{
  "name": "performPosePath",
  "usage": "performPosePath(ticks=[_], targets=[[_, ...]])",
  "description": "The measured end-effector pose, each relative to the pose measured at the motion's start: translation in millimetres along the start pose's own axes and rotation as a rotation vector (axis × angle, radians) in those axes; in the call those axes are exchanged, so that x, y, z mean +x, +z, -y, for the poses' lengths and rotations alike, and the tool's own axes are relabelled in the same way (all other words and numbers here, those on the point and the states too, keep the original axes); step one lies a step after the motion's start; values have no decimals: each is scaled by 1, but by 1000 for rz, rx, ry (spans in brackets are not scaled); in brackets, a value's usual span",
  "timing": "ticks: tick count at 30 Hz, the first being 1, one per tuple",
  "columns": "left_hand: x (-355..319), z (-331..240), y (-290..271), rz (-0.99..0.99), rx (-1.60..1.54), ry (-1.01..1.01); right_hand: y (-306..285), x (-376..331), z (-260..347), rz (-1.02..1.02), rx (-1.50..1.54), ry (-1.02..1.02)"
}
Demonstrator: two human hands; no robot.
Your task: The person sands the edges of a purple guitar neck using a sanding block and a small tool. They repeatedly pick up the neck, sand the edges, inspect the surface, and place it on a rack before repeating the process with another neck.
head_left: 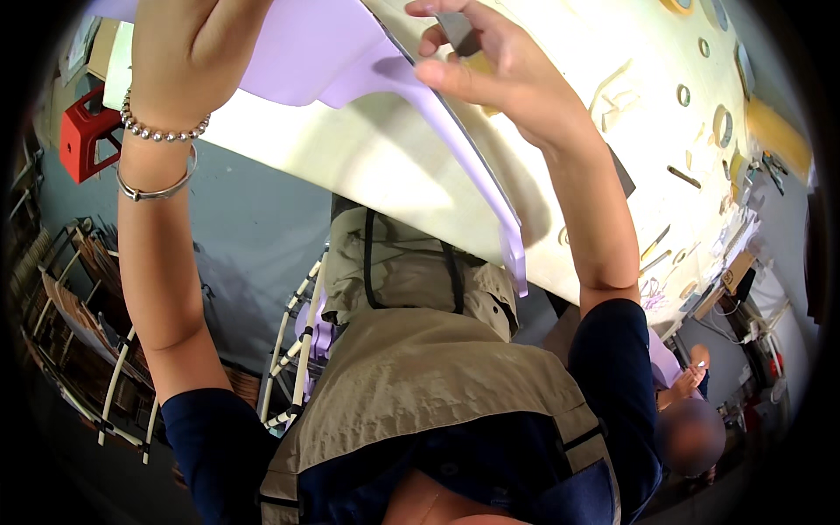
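A lavender guitar point(293, 52) with a long neck and a dark strip along one edge lies across the pale table's near side. Its narrow end points down toward my apron. At the upper left, my left hand point(206, 52) is over the guitar's wide body; its fingers run out of the picture, so its grip is hidden. My right hand point(490, 74) is beside the neck's dark edge, holding a small flat grey piece point(457, 33) between thumb and fingers. That piece could be sandpaper, but its kind is not clear.
Tape rolls point(723, 127), several strips and small tools lie on the table point(289, 144) to the right. A red stool point(87, 136) stands at the left, above a rack point(114, 385). Another rack point(302, 350) holds lavender pieces. Another person point(691, 429) works at the lower right.
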State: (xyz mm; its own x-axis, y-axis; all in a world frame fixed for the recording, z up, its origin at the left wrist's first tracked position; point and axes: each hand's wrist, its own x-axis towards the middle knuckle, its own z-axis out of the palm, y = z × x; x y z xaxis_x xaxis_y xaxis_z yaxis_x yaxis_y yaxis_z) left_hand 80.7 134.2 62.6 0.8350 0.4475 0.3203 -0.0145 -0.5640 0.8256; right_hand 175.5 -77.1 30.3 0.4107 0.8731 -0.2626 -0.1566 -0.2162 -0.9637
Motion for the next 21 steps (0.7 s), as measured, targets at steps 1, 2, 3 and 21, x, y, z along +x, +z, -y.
performPosePath(ticks=[1,2,3,21], targets=[[2,-7,2,-4,-7,-11,4,6,-5,7,127,54],[6,-22,-3,72,113,218,5,11,-5,5,155,86],[7,-28,-5,117,180,331,8,15,4,-28,196,155],[20,-45,-44,575,430,844,-45,-127,-6,-864,-950,-214]])
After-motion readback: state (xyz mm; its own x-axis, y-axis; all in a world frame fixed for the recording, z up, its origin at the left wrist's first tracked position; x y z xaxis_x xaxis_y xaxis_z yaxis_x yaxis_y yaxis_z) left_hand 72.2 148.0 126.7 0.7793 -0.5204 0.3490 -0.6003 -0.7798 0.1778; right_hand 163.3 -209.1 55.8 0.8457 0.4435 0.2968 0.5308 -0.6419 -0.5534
